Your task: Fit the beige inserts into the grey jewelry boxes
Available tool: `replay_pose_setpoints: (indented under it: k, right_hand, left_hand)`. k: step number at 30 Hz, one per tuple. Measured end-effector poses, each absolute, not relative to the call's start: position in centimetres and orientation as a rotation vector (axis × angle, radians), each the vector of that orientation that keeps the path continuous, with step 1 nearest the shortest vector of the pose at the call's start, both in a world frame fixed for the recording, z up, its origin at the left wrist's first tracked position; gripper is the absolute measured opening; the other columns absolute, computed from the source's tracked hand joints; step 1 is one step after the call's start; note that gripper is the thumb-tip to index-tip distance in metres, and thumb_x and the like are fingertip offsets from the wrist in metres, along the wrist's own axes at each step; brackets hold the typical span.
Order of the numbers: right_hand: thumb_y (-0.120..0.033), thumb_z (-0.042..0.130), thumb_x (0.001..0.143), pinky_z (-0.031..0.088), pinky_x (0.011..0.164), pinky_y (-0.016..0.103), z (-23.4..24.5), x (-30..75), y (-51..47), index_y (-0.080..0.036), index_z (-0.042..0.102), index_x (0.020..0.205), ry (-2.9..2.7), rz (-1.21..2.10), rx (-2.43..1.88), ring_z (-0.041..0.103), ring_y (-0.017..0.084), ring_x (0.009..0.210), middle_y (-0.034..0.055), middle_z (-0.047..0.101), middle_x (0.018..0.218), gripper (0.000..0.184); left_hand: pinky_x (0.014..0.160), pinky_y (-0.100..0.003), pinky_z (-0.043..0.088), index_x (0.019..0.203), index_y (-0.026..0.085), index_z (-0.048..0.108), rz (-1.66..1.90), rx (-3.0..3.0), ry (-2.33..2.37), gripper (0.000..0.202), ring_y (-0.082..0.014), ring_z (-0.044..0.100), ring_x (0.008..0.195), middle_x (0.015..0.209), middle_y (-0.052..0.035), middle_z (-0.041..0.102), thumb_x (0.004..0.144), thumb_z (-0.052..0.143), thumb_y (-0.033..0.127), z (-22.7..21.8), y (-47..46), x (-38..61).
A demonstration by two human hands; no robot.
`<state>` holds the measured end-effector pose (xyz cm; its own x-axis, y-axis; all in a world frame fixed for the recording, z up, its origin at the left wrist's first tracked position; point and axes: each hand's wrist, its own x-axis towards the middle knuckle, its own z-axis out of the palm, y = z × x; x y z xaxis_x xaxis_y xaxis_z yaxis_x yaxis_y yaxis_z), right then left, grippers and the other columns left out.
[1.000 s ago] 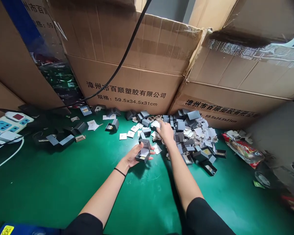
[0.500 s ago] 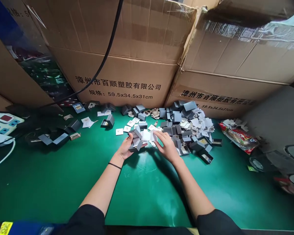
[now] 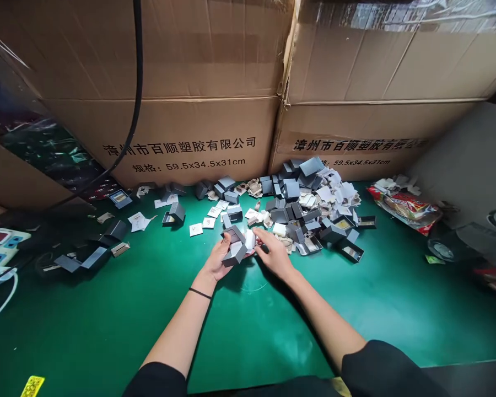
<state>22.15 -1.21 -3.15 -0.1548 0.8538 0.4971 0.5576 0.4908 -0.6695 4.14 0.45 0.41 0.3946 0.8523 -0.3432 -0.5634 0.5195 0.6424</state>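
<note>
My left hand is closed around a small dark grey hinged box, its lid raised, above the green table. My right hand is at the box's right side, with its fingers drawn together on a small white paper piece. The right fingertips partly hide that piece, so its exact shape is unclear. Just beyond the hands lie small white cards and more grey boxes, some open, heaped with white paper pieces.
Large cardboard cartons wall off the back of the green table. A black cable hangs in front of them. At the left sits a power strip; several open boxes lie nearby. A red plastic packet rests at the right.
My right hand has brought the white paper piece closer to the box in my left hand, and its fingers are more bunched. The camera view has shifted somewhat.
</note>
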Motion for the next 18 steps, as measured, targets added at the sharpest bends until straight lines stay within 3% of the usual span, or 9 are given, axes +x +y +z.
replay_pose_setpoints:
  k: [8, 18]
  right_hand:
    - [-0.017, 0.053, 0.086, 0.054, 0.092, 0.043, -3.18, 22.07, -1.24, -0.025, 0.051, 0.136, -1.878, 0.364, -1.203, 0.057, 0.024, 0.115, 0.0096, 0.062, 0.126, 0.051]
    - [-0.016, 0.047, 0.081, 0.056, 0.084, 0.038, -2.71, 21.96, -1.49, -0.021, 0.054, 0.13, -1.849, 0.349, -1.22, 0.059, 0.023, 0.106, 0.0108, 0.063, 0.121, 0.05]
  left_hand:
    - [0.085, -0.042, 0.057, 0.098, 0.011, 0.067, 0.972, 0.441, 0.717, 0.041, -0.0232, 0.069, 0.086, 0.097, -0.013, 0.071, 0.085, 0.06, 0.049, 0.21, 0.68, 3.72]
    - [0.071, -0.034, 0.058, 0.093, 0.008, 0.07, 0.973, 0.518, 0.872, 0.033, -0.019, 0.068, 0.069, 0.084, -0.0123, 0.072, 0.078, 0.072, 0.038, 0.11, 0.68, 4.38]
